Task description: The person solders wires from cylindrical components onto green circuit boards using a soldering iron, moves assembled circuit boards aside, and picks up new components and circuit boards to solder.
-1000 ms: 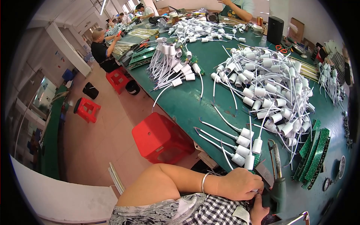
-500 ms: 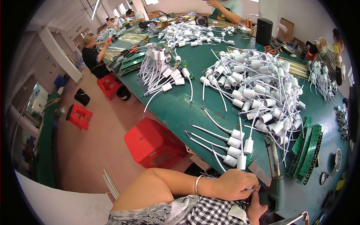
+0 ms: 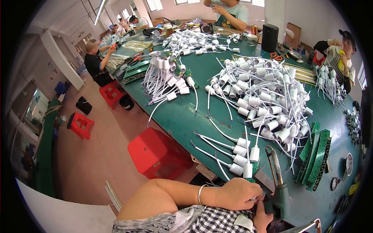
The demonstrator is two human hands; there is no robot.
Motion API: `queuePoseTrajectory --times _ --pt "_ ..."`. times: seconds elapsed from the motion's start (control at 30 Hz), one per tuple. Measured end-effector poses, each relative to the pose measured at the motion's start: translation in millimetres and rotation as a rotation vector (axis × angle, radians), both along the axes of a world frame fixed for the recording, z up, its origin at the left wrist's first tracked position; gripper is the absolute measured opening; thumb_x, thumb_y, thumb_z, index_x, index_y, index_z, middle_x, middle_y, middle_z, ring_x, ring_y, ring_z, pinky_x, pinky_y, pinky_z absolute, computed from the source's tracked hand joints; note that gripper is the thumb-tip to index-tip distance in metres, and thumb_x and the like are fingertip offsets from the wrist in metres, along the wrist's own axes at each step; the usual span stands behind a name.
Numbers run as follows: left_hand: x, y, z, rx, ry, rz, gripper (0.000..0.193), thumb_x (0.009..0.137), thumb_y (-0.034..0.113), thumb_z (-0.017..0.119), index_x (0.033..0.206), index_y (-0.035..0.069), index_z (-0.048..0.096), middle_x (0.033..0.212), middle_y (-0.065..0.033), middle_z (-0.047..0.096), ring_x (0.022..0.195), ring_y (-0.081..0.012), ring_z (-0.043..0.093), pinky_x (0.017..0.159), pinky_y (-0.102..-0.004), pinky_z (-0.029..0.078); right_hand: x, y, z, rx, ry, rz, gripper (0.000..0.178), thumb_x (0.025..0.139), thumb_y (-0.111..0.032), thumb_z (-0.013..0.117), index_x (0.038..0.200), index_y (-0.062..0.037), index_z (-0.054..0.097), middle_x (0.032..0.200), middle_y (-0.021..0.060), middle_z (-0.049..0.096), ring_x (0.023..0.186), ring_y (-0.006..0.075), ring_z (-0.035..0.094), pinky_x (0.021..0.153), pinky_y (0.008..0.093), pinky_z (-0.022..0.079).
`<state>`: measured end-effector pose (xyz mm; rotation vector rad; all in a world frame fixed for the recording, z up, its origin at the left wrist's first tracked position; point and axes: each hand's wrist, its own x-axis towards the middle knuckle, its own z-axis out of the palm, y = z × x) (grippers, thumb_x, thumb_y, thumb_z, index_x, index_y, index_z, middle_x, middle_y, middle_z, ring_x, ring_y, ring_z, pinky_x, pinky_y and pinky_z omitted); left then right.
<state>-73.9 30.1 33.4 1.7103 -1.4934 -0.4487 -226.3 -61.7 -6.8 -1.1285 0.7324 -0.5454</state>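
My left hand [image 3: 237, 194], a bracelet at its wrist, is closed at the near table edge, its fingers curled around something small that is mostly hidden; a pale sliver of it shows. Against those fingertips presses my right hand [image 3: 263, 217], thumb up, also closed, its other fingers partly covered. Just beyond the hands lies a row of white lamp sockets [image 3: 236, 168] with white cables. Beside them is a bit of green circuit board [image 3: 255, 167]. A tool with a dark green handle and bent, rusty metal rods [image 3: 280, 194] stands right of my hands.
A large heap of white cabled sockets [image 3: 268, 97] covers the table's middle, with green circuit-board strips [image 3: 316, 157] to its right. Another bundle of sockets [image 3: 165, 77] lies left. A red stool [image 3: 155, 151] stands by the table edge. Several people sit around the table.
The view has shifted slightly. My hands stay together at the table edge in nearly the same pose. The person at the far right shows more of the head now.
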Motion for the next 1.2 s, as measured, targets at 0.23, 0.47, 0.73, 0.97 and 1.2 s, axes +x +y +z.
queuePoseTrajectory --times 0.23,0.47,0.73,0.97,1.2 --pt "28.4 34.8 -25.6 0.154 -0.199 0.193 0.011 0.074 0.015 0.059 0.083 0.01 0.058 0.075 -0.0076 0.057 0.076 -0.0284 0.059 0.066 -0.0418 0.045 -15.8 -11.6 -36.3 -0.11 -0.129 -0.127 0.051 0.081 0.012 0.049 0.129 -0.0008 0.036 0.087 0.0079 0.054 0.076 0.0162 0.053 0.074 0.03 0.045" --pt "26.9 32.6 -44.6 0.025 -0.087 0.297 0.013 0.074 0.012 0.06 0.086 0.008 0.058 0.089 -0.0051 0.059 0.088 -0.024 0.055 0.081 -0.0384 0.037 -13.0 -9.7 -30.1 -0.024 -0.065 -0.156 0.052 0.079 0.007 0.049 0.128 -0.0031 0.037 0.087 0.0074 0.054 0.076 0.0163 0.053 0.073 0.031 0.046" --pt "8.6 27.1 -45.4 -0.113 -0.278 0.371 0.01 0.072 0.013 0.063 0.08 0.009 0.06 0.119 -0.0064 0.048 0.109 -0.0258 0.043 0.09 -0.042 0.028 -64.3 -37.5 -50.4 -1.244 0.798 0.245 0.033 0.082 -0.017 0.061 0.114 -0.0119 0.061 0.095 0.0198 0.064 0.083 0.0373 0.061 0.071 0.0438 0.048" --pt "17.9 12.7 -50.3 -0.022 -0.285 0.352 0.012 0.068 0.016 0.066 0.077 0.011 0.06 0.131 -0.0085 0.044 0.123 -0.0344 0.035 0.094 -0.0488 0.025 -68.6 -14.7 -58.5 0.038 -0.096 -0.129 0.041 0.082 -0.015 0.064 0.121 -0.0114 0.051 0.106 0.0102 0.059 0.091 0.0206 0.058 0.076 0.0339 0.046" --pt "32.1 19.1 -34.0 0.078 -0.303 0.367 0.011 0.065 0.012 0.068 0.07 0.012 0.059 0.137 -0.0106 0.042 0.129 -0.038 0.031 0.1 -0.0496 0.02 -79.5 -26.3 -2.6 -0.514 0.209 0.166 0.034 0.084 -0.017 0.061 0.112 0.0026 0.057 0.084 0.0059 0.064 0.072 0.0152 0.061 0.068 0.0278 0.049"
